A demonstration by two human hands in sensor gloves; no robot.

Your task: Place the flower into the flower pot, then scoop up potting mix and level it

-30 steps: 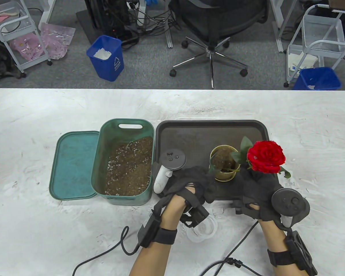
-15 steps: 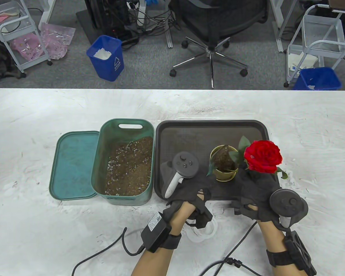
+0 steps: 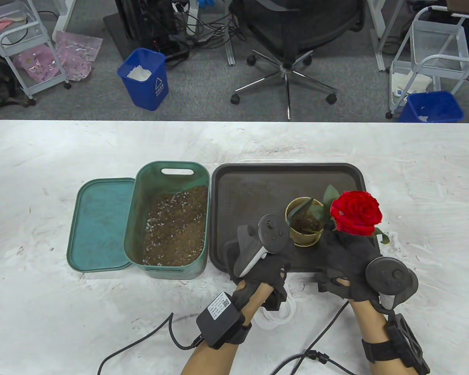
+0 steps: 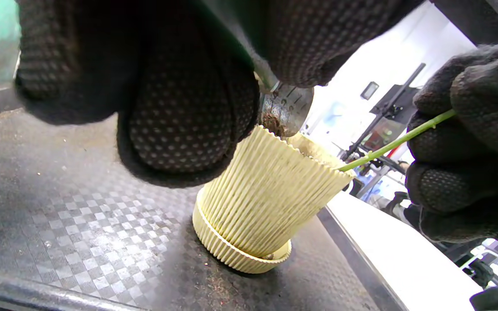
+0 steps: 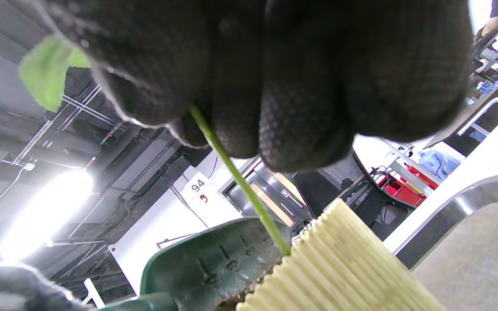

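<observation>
Red petals of the flower (image 3: 356,213) lean out to the right of the flower pot (image 3: 304,226), while its green stem (image 4: 394,142) runs down over the ribbed rim into the pot; the pot stands on the dark tray (image 3: 258,179) on the tabletop (image 3: 43,273), just right of the green bin of potting mix (image 3: 176,226) and its lid (image 3: 97,222); the right hand (image 3: 351,259) pinches the stem between curled fingers (image 5: 301,108), holding the flower tilted rather than upright; the left hand (image 3: 260,263) is curled round the handle of a green scoop (image 5: 214,263), whose blade rests at the pot's near-left rim with brown mix clinging to it, as both wrist views show; the grip on each side is thus closed, one on the stem, one on the scoop.

By my reading, the flower is already in the pot and the step in hand is filling: a scoopful is being tipped in around the stem; how full the pot is cannot be told exactly, though mix shows inside it from above. The next move calls for emptying the blade without knocking the light pot over, keeping the stem steady and bringing it nearer upright, then going back to the bin for more; levelling is not yet begun.
</observation>
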